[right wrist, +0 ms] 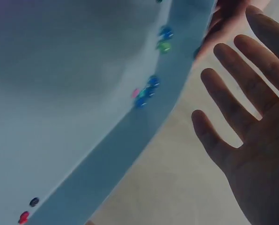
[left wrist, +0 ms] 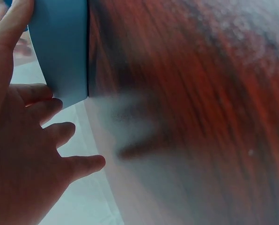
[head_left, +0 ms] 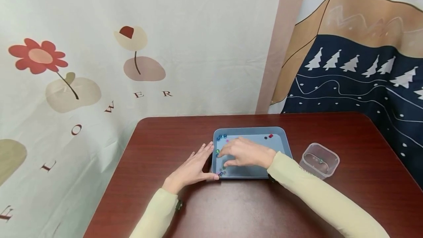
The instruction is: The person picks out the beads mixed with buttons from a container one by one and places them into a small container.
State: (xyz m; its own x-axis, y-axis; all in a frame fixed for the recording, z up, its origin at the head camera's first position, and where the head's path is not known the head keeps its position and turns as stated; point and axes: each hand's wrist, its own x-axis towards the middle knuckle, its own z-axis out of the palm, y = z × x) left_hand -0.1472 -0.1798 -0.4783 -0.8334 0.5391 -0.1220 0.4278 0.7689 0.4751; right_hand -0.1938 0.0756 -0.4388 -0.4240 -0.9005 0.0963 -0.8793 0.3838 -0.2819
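**Left hand (head_left: 195, 166) and right hand (head_left: 248, 151) spread at a blue tray (head_left: 254, 172)**

The left hand, fingers apart, touches the tray's left side, just below the middle of the head frame. The right hand reaches over the tray from the right, fingers apart and pinching nothing; whether it touches the tray floor cannot be told.

Blue beads (head_left: 219, 137) lie in the tray's upper left corner, with a pink bead (head_left: 227, 141) near them and a green bead (head_left: 217, 151) lower along the left wall. Red beads (head_left: 271, 136) and a black bead (head_left: 266, 137) sit toward the upper right.

A clear container (head_left: 319, 161) stands right of the tray on the brown table (head_left: 370, 150).
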